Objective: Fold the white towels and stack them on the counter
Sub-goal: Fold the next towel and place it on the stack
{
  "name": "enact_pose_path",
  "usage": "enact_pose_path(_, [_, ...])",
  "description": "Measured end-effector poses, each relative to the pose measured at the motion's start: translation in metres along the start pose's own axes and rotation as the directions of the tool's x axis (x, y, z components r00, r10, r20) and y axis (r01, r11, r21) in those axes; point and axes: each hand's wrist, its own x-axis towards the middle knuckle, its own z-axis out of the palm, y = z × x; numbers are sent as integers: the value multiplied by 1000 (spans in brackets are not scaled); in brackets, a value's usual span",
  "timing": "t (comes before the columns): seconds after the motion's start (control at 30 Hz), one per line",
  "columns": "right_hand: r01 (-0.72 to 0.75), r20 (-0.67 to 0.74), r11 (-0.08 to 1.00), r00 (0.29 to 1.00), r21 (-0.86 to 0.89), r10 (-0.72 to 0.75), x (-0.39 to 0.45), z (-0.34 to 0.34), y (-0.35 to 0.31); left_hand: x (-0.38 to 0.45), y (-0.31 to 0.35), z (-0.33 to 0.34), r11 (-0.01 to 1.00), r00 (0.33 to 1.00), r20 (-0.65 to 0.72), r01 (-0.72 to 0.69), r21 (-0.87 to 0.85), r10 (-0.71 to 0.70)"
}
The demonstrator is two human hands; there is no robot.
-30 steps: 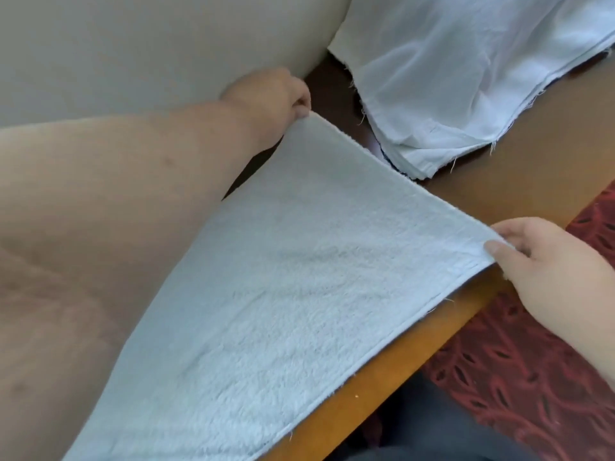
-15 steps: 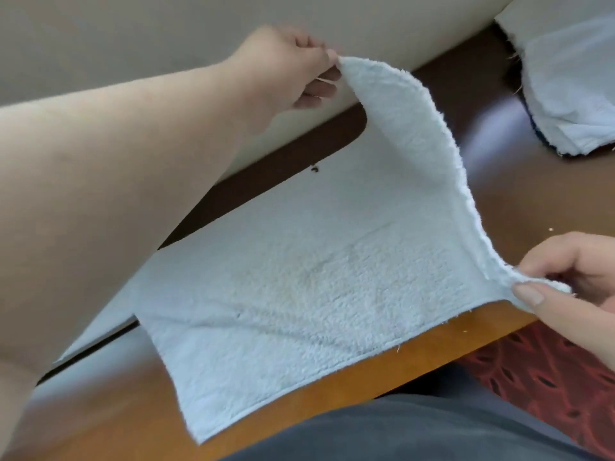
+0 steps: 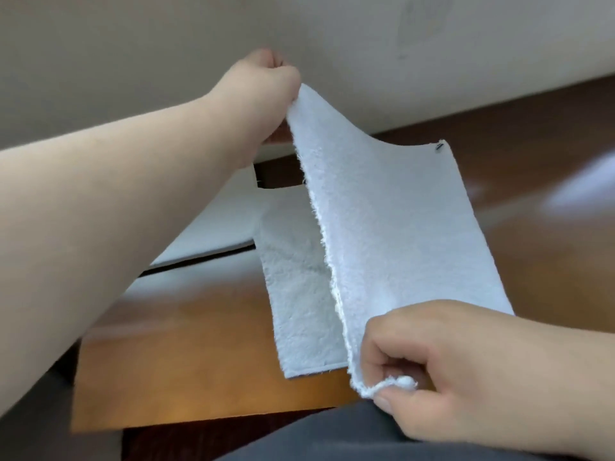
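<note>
Up above the wooden table [image 3: 199,377], a white towel [image 3: 392,234] is folded over on itself, its raised edge stretched between both hands. At the far corner, close to the pale wall [image 3: 166,44], the left hand [image 3: 266,81] pinches the fabric with curled fingers. Nearest the camera, the right hand [image 3: 466,371] grips the other corner between thumb and curled fingers. Beneath this lifted flap, the towel's lower layer lies flat on the table, beside another flat white cloth [image 3: 219,227] further left.
</note>
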Motion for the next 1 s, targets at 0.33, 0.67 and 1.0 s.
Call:
enact_pose_path(0.33, [-57,122,998,991,-18,59,139,96,21,30,-125,-35,867,1000,4,5,499,-9])
enact_pose_path(0.67, [-185,99,982,977,-38,188,127,85,76,55,-179,-18,785,998,3,44,617,-58])
enact_pose_path(1.0, [-554,-629,707,372,440,683,24,-46,225,-124,-141,88,753,927,376,-245,611,-4])
